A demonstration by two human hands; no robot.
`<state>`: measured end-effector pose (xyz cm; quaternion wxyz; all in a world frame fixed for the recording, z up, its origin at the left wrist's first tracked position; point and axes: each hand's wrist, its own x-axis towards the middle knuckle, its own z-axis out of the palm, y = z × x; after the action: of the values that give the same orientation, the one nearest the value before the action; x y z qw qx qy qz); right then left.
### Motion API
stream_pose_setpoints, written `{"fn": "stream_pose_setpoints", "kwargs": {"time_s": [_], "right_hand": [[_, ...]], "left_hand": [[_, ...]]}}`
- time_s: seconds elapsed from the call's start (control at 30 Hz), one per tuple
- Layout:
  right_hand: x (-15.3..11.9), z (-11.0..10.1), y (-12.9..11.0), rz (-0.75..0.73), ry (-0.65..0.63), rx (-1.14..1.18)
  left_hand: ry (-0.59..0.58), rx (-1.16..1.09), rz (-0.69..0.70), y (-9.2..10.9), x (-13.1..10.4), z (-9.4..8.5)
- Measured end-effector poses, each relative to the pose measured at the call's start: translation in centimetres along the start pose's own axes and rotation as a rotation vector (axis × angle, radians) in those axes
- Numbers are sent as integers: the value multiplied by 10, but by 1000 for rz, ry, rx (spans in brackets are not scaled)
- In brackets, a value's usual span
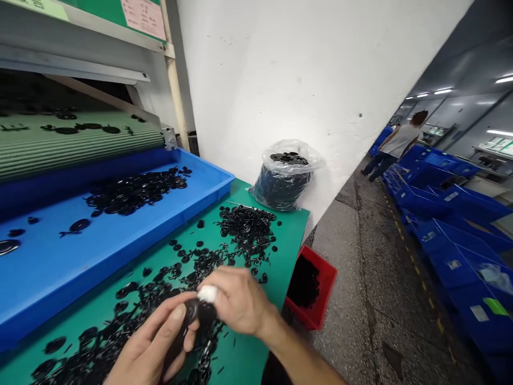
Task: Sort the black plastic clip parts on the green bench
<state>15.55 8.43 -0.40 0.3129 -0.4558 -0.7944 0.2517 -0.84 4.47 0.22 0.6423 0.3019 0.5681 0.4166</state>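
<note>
Left hand (146, 342): fingers curled and thumb pressed down, gripping a small round black plastic-looking piece (192, 310) between thumb and fingers.
Right hand (242, 302): bent over from the other side, fingers curled in, a white wrapping (207, 293) on one digit meeting the held piece; whether it also grips something of its own I cannot tell.
Held black piece: between the two hands, at the left thumb tip and just beside the white wrapping, above the table; its lower part is lost among dark shapes.
Loose black pieces (246, 230): small discs and thin bits strewn beneath and beyond both hands, heaped thickest near the far end of the flat green tabletop (286, 230).
Shallow blue plastic tray (140, 240): left of the hands, bearing a pile of black parts (136, 192), below a ribbed green conveyor belt (132, 140).
Clear plastic bag (280, 187): filled with black discs, standing at the table's far end against the white wall (256, 80).
Red plastic bin (328, 289): right of the table, lower down, dark contents inside.
</note>
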Motion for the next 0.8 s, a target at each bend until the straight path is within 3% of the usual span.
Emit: {"fn": "stream_pose_setpoints", "kwargs": {"time_s": [0.07, 0.13, 0.23, 0.57, 0.8], "right_hand": [[5, -21, 12, 71, 12, -223], [10, -41, 25, 250, 12, -450], [17, -58, 41, 317, -54, -540], [25, -68, 61, 173, -295, -520], [36, -61, 63, 149, -206, -529]], "left_hand": [[-53, -117, -22, 3, 0, -2], [-77, -234, -38, 8, -1, -4], [-94, -359, -58, 12, 0, -6], [-36, -429, 74, 19, 3, -11], [-91, -473, 115, 30, 3, -6]]}}
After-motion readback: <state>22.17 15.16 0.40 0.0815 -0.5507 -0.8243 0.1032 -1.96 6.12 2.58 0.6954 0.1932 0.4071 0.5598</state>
